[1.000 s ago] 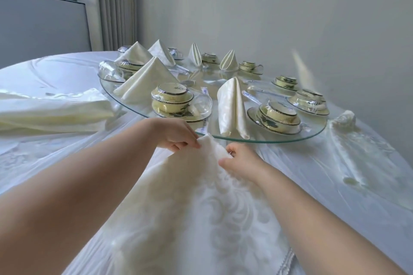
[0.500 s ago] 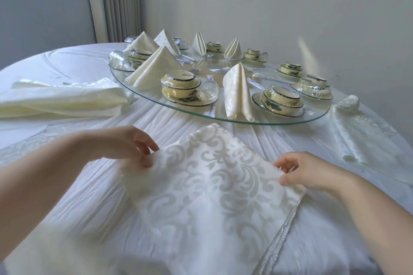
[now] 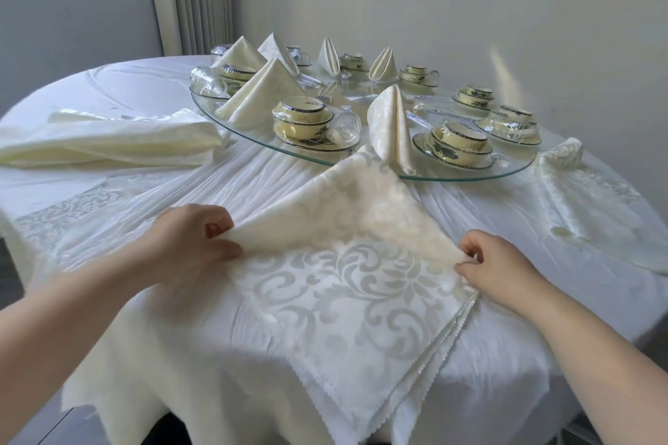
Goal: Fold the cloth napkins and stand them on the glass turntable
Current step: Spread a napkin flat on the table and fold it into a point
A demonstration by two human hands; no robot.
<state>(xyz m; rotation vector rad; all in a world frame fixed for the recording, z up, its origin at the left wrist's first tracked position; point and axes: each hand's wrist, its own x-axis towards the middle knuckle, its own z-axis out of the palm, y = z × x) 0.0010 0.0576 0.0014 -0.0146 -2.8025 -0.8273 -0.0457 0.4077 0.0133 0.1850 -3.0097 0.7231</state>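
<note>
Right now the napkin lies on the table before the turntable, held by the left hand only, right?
No: the head view shows both the left hand and the right hand pinching the napkin; it does lie before the turntable.

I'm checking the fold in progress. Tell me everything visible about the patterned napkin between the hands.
The cream scroll-patterned cloth napkin, zigzag-edged and layered, lies cornerwise on the white tablecloth. Its far half is lifted, with its tip near the glass turntable. The left hand pinches its left corner, the right hand its right corner.
</note>
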